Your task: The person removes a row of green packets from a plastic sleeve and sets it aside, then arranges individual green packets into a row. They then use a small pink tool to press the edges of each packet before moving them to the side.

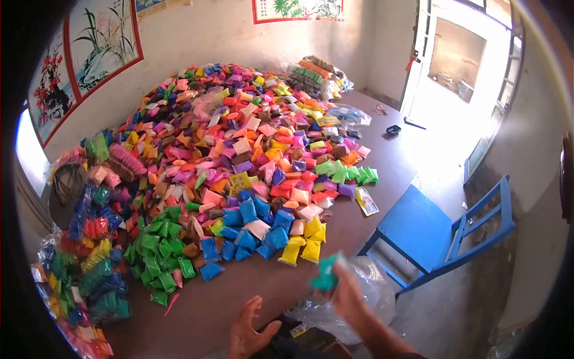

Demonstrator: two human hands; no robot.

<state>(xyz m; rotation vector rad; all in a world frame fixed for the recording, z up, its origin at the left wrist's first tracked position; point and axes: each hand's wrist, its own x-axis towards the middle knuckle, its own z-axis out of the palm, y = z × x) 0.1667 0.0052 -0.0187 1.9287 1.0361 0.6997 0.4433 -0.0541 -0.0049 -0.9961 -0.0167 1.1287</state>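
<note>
My right hand (348, 294) is closed around a teal packet (324, 273), slightly blurred, above a clear plastic bag (368, 286) at the table's front edge. To its left, my left hand (252, 332) is held up with fingers apart and nothing in it. Closest to the hands on the table are yellow packets (311, 248), blue packets (246, 237) and a cluster of green packets (160, 248). Behind them spreads a large heap of small packets (239, 149) in many colours.
Bagged bundles of packets (98, 281) line the left side. A blue chair (418, 218) stands right of the brown table (233, 293). A yellow-and-white card (366, 201) and a small black object (393, 130) lie toward the right edge. Beyond is an open doorway (451, 72).
</note>
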